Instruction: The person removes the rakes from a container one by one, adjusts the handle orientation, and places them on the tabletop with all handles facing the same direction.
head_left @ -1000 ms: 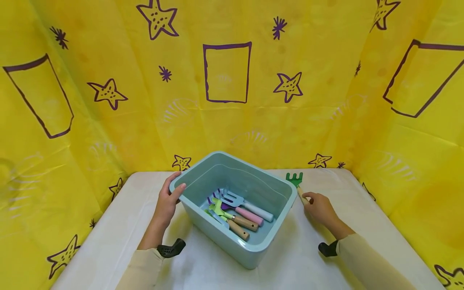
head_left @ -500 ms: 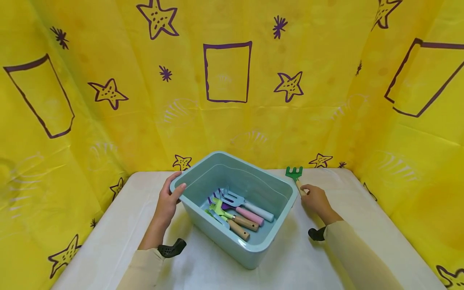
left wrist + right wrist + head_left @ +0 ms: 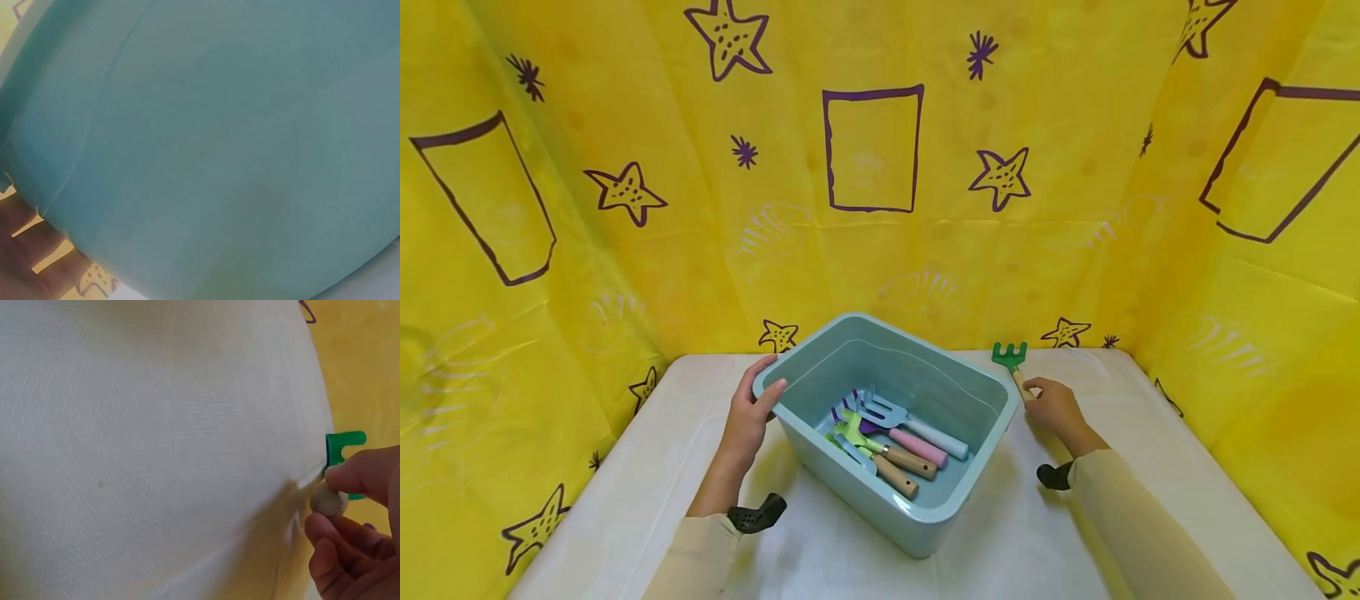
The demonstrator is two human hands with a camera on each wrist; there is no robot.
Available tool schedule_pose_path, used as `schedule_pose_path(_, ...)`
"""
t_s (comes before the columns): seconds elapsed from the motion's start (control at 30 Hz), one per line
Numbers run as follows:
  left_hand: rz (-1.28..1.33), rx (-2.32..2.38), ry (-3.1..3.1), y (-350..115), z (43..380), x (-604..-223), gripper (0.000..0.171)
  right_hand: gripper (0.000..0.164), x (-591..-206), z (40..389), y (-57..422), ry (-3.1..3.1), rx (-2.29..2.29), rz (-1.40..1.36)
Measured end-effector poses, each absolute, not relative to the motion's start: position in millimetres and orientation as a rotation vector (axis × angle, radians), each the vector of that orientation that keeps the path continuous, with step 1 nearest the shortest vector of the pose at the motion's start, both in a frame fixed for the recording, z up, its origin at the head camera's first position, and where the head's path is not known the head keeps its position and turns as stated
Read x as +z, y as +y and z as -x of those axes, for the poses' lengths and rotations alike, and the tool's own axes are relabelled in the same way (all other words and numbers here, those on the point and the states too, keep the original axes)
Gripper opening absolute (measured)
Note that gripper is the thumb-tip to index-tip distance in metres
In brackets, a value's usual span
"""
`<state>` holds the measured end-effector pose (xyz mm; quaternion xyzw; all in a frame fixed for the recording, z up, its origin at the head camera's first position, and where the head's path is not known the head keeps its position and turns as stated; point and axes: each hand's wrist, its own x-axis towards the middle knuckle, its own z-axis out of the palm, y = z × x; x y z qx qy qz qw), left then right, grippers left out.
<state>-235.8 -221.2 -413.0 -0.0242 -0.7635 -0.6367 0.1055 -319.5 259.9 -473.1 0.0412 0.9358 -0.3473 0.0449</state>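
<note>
My left hand (image 3: 751, 417) grips the left corner of a blue-green plastic tub (image 3: 917, 521), its thumb over the rim and its fingers outside, as the left wrist view also shows. To the right of the tub, my right hand (image 3: 1058, 412) pinches the wooden handle of a green hand rake (image 3: 1010, 357), prongs pointing to the back. In the right wrist view the round end of the handle (image 3: 329, 500) sits between thumb and fingers. Inside the tub lie several small garden tools: a light blue fork (image 3: 883, 411), a pink-handled purple rake (image 3: 917, 447) and wooden-handled light green tools (image 3: 910, 462).
The tub stands at an angle on a white-covered table (image 3: 715, 383). Yellow cloth walls (image 3: 872, 250) with purple drawings enclose the back and both sides. The rake's prongs are close to the back edge.
My right hand has moved slightly left and toward the back with the green hand rake, mostly in the first half second. The left hand and tub stay in place.
</note>
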Motion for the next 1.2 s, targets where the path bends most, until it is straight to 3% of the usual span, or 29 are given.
schedule_pose_path(0.3,0.095,-1.875,-2.23,-221,236,-413,0.053,0.043,-446,320,269,3.033,-0.972,0.009)
schedule_pose_path(0.57,0.089,-1.869,-2.226,-221,236,-413,0.053,0.041,-400,326,267,3.082,-1.022,0.087)
schedule_pose_path(1.2,0.085,-1.862,-2.233,-221,236,-414,0.052,0.05,-291,332,209,2.817,-1.322,0.369)
